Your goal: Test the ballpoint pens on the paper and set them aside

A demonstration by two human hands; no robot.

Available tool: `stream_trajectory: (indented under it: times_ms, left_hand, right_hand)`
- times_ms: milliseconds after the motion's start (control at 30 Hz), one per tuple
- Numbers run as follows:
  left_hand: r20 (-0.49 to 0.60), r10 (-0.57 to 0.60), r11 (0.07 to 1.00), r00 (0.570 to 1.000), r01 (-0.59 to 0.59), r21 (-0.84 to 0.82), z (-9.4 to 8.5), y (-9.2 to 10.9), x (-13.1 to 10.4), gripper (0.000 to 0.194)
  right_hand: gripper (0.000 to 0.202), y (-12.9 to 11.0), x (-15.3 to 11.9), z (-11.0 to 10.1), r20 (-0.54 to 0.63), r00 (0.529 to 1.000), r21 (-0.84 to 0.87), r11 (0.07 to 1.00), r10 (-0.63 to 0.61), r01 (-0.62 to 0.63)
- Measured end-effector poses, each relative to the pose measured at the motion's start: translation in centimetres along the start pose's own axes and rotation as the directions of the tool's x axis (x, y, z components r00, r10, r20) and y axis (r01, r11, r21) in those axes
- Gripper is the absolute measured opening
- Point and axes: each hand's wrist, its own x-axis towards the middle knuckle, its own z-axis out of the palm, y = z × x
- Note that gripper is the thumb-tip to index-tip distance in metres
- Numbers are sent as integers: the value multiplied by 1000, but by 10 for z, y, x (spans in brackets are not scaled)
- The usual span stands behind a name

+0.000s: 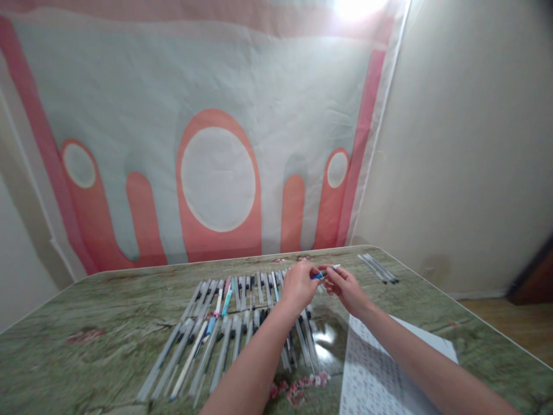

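Note:
A pen (318, 275) with a blue part and a white end is between my two hands, above the far right part of the table. My left hand (299, 283) is closed on its blue part. The fingers of my right hand (344, 288) pinch it near the white end. Whether it is one piece or two parts is too small to tell. Below and left of my hands lie two rows of clear-barrelled pens (224, 340), partly hidden by my left forearm. Among them are a few pink, teal and blue pens (227, 298).
A sheet of paper (367, 369) covered in small marks lies under my right forearm. Several thin dark-tipped refills or pens (378, 268) lie at the far right of the green, marble-patterned table (86, 357). A printed backdrop (268, 86) hangs behind it.

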Motion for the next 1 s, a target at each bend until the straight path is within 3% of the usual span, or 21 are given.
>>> stream_trajectory:
  times_ms: [100, 233, 333, 433, 533, 733, 867, 1000]
  left_hand:
    - [31, -5, 999, 1000, 7, -39, 1, -1, 1, 15]
    - [15, -17, 1000, 1000, 18, -16, 1, 1, 0, 14]
    - [-40, -10, 1000, 999, 10, -10, 2, 2, -1, 14]
    - [19, -13, 996, 1000, 15, -88, 4, -2, 2, 15]
    - [83, -31, 991, 996, 42, -127, 6, -5, 3, 16]
    - [-20, -11, 998, 1000, 10, -55, 6, -3, 1, 15]
    - [20, -3, 992, 1000, 5, -123, 9, -6, 3, 16]
    - [24, -10, 987, 1000, 14, -159, 12, -7, 2, 12]
  right_hand:
    - [44, -2, -1, 1, 68, 998, 14, 1000, -4, 3]
    - [34, 2, 1, 0, -34, 996, -93, 993, -83, 79]
    - [34, 1, 0, 1, -40, 996, -55, 996, -74, 71]
    - [44, -3, -3, 3, 31, 999, 20, 1000, -24, 24]
    - [42, -3, -3, 3, 21, 999, -15, 999, -32, 33]
    - [36, 0, 1, 2, -90, 991, -94, 991, -99, 90]
    - [41, -4, -2, 3, -25, 999, 35, 999, -38, 39]
    - [36, -4, -2, 2, -66, 995, -15, 997, -74, 73]
